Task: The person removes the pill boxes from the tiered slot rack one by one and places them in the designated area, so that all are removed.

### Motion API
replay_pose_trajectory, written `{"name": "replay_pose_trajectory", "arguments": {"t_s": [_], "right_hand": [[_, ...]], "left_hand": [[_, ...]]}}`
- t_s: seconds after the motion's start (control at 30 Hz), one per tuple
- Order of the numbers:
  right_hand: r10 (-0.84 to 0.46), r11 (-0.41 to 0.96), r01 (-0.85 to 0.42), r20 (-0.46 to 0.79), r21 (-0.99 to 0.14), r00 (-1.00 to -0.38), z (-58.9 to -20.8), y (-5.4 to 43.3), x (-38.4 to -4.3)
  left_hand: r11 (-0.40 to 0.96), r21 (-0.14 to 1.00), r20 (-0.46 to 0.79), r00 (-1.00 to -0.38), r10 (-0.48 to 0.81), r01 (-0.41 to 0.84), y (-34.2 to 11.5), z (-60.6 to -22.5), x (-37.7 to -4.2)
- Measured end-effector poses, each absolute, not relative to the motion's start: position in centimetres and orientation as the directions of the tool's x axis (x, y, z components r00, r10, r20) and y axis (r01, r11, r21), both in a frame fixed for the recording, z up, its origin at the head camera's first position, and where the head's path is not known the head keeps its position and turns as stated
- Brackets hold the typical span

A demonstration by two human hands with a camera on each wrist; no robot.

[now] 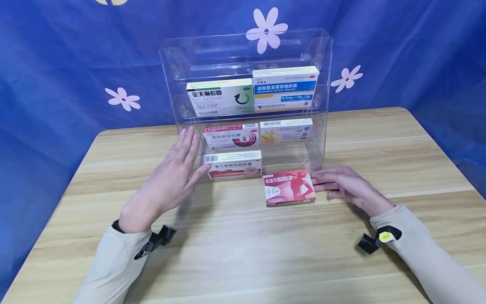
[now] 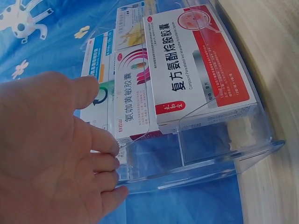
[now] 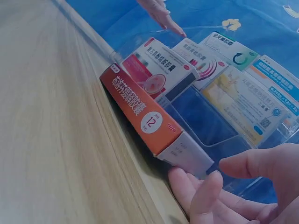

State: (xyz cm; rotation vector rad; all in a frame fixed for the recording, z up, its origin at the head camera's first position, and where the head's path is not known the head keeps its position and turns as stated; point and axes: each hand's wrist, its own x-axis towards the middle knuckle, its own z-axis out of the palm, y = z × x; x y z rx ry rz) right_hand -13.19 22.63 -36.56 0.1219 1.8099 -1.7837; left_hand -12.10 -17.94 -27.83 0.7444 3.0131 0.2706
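In the head view a red ibuprofen-style medicine box (image 1: 289, 188) with a figure printed on it lies at the front foot of a clear tiered rack (image 1: 292, 157). My right hand (image 1: 343, 185) is at the box's right end, fingertips right at its edge. From the right wrist, the white end of the box (image 3: 184, 156) shows close to the fingers, with the thumb apart from it. My left hand (image 1: 171, 173) has its fingers extended alongside the rack's left side. A white-and-red medicine box (image 2: 201, 65) stands in the bottom tier near that hand.
The middle tier holds a pink-and-white box (image 1: 231, 137) and a yellow-and-white box (image 1: 286, 131). Above them stand a green-and-white box (image 1: 221, 99) and a blue-and-white box (image 1: 285, 89). A blue flowered cloth (image 1: 76, 63) hangs behind the wooden table (image 1: 243, 253).
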Motion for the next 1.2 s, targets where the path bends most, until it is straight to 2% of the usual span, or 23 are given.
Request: {"name": "replay_pose_trajectory", "arguments": {"t_s": [0.47,0.73,1.2], "right_hand": [[-0.335,0.14,0.337,-0.365,-0.931,-0.869,-35.9,22.7,-12.3],[-0.241,0.276,0.156,-0.225,-0.948,-0.944,-34.5,22.4,-12.2],[-0.142,0.39,0.008,-0.069,-0.921,-0.987,-33.5,20.1,-12.2]], "left_hand": [[0.866,0.153,0.04,-0.878,0.477,0.477,-17.9,-27.7,-12.1],[0.869,0.152,0.039,-0.881,0.471,0.471,-18.0,-27.8,-12.2],[0.869,0.142,0.043,-0.88,0.474,0.475,-18.0,-27.7,-12.0]]}}
